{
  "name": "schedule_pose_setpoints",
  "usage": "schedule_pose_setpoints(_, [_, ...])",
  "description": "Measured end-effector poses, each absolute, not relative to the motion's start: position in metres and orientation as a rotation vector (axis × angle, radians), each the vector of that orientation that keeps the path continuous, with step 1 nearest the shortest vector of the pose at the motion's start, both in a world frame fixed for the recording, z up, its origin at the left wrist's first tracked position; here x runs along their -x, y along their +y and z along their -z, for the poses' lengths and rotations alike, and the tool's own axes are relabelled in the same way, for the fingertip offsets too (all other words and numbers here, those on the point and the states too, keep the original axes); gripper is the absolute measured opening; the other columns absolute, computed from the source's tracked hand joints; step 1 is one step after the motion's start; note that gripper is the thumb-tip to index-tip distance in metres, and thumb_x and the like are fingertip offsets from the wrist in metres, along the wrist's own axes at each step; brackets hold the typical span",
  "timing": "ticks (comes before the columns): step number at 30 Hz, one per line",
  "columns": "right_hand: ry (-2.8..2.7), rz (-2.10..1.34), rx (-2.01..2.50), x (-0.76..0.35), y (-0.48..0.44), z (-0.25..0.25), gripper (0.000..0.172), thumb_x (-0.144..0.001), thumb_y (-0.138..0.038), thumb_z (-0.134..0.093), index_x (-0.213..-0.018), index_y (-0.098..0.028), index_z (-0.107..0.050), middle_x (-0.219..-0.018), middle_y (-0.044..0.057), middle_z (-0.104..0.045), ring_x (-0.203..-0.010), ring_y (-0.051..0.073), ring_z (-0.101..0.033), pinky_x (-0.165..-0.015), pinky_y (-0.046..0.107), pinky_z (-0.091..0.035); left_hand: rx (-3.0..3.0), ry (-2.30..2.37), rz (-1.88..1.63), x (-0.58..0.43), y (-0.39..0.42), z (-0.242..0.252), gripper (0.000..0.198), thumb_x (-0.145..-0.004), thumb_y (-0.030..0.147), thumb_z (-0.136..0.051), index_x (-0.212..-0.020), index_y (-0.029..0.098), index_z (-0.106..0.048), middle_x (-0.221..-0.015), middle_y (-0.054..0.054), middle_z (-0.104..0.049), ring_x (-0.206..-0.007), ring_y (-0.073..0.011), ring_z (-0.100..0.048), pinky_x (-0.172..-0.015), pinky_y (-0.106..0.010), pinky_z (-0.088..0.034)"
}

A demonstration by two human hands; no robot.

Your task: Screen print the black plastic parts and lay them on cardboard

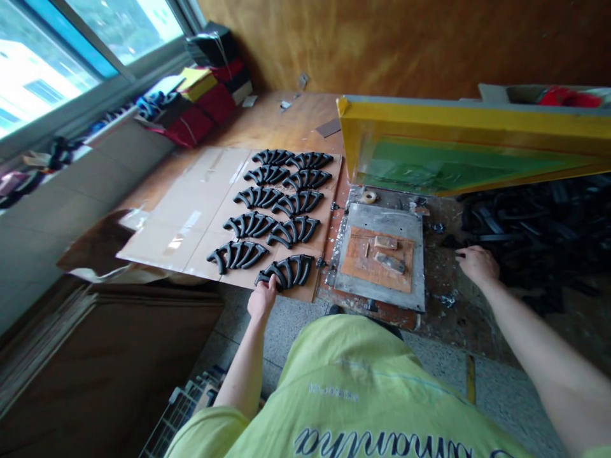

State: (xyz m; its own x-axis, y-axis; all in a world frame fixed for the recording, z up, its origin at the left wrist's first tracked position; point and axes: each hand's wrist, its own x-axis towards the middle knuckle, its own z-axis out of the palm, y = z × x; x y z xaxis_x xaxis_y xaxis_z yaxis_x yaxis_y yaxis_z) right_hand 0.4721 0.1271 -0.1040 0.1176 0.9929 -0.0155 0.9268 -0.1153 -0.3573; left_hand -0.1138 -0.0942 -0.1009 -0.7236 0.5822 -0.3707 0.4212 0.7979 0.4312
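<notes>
A worker in a lime-green shirt (353,375) reaches both ways across a workshop tabletop (267,124), left hand (262,299) at lower centre, right hand (477,266) at centre right. The left thumb and fingers touch the near end of the front right-hand fan (288,272) of black curved pieces, on the near edge of a cardboard sheet (205,216); whether that grip is pinching a piece or only resting against it, one cannot tell. At the right fingertips shows a dark bit (460,256), too small to make out, and that grip's hold on it cannot be judged. A loose pile (539,216) of black pieces fills the right of the frame.

Ten fans lie in two columns at centre. Good handling here would seem to mean a light touch on one piece's end, letting its neighbours lie, with the spacing matched to the fans above and everything kept inside the cardboard's edge. Drawing from the pile, a single piece taken by a free end should tangle least. The raised yellow frame (420,159) and the metal plate (382,216) between the hands call for a clear path around both.
</notes>
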Motion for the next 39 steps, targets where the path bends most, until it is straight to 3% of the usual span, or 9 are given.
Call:
schedule_pose_setpoints(4, [-1.855,-0.247,2.169,-0.475,0.122,0.107,0.019,-0.072,-0.02,-0.071,-0.06,-0.028,-0.058,-0.072,0.006,-0.046,-0.074,0.027,-0.049,-0.075,0.044,-0.039,-1.264,2.706,-0.548,0.075,-0.107,0.101,0.043,-0.092,0.052,-0.048,-0.114,0.019,-0.063,-0.126,-0.019,-0.061,-0.121,-0.0326,-0.054,-0.101,-0.045,-0.041])
schedule_pose_setpoints(8, [-1.82,-0.287,2.261,-0.474,0.124,0.112,0.019,-0.072,-0.022,-0.075,-0.065,-0.028,-0.057,-0.075,0.004,-0.041,-0.068,0.024,-0.046,-0.075,0.041,-0.04,-1.608,2.571,-0.544,0.036,-0.104,0.114,0.046,-0.092,0.051,-0.052,-0.125,0.021,-0.064,-0.14,-0.017,-0.054,-0.128,-0.0333,-0.049,-0.11,-0.048,-0.032])
schedule_pose_setpoints(13, [-1.874,-0.298,2.409,-0.472,0.123,0.116,0.005,-0.081,-0.026,-0.067,-0.085,-0.024,-0.067,-0.088,0.008,-0.049,-0.074,0.022,-0.05,-0.074,0.036,-0.039,-1.601,2.681,-0.574,0.022,-0.09,0.129,0.042,-0.089,0.049,-0.059,-0.121,0.022,-0.066,-0.144,-0.018,-0.051,-0.133,-0.0346,-0.046,-0.116,-0.059,-0.021])
schedule_pose_setpoints(18, [-2.033,-0.327,2.496,-0.469,0.121,0.115,0.024,-0.093,-0.027,-0.052,-0.11,-0.018,-0.066,-0.097,0.011,-0.055,-0.087,0.022,-0.051,-0.077,0.031,-0.036,-1.716,2.686,-0.63,0.023,-0.082,0.137,0.033,-0.085,0.038,-0.067,-0.113,0.022,-0.067,-0.14,-0.014,-0.057,-0.133,-0.0323,-0.047,-0.119,-0.059,-0.019])
schedule_pose_setpoints(22, [-2.034,-0.363,2.495,-0.471,0.124,0.118,0.025,-0.093,-0.028,-0.052,-0.11,-0.018,-0.066,-0.099,0.013,-0.056,-0.085,0.023,-0.049,-0.076,0.033,-0.035,-1.71,2.683,-0.654,0.02,-0.077,0.14,0.034,-0.083,0.032,-0.068,-0.115,0.019,-0.065,-0.14,-0.015,-0.057,-0.134,-0.0318,-0.047,-0.12,-0.059,-0.018])
schedule_pose_setpoints(31, [-1.993,-0.314,2.419,-0.472,0.122,0.125,0.023,-0.089,-0.023,-0.055,-0.106,-0.017,-0.07,-0.093,0.014,-0.055,-0.08,0.023,-0.049,-0.075,0.036,-0.035,-1.769,2.645,-0.715,0.02,-0.074,0.143,0.019,-0.082,0.028,-0.068,-0.099,0.02,-0.071,-0.133,-0.012,-0.063,-0.13,-0.032,-0.05,-0.121,-0.06,-0.013])
schedule_pose_setpoints(39, [-1.999,-0.303,2.448,-0.47,0.119,0.123,0.025,-0.09,-0.024,-0.053,-0.108,-0.017,-0.069,-0.097,0.015,-0.056,-0.087,0.026,-0.051,-0.077,0.036,-0.037,-1.618,2.684,-0.771,0.015,-0.072,0.142,0.02,-0.081,0.034,-0.07,-0.095,0.021,-0.069,-0.135,-0.01,-0.061,-0.132,-0.0319,-0.048,-0.12,-0.061,-0.015])
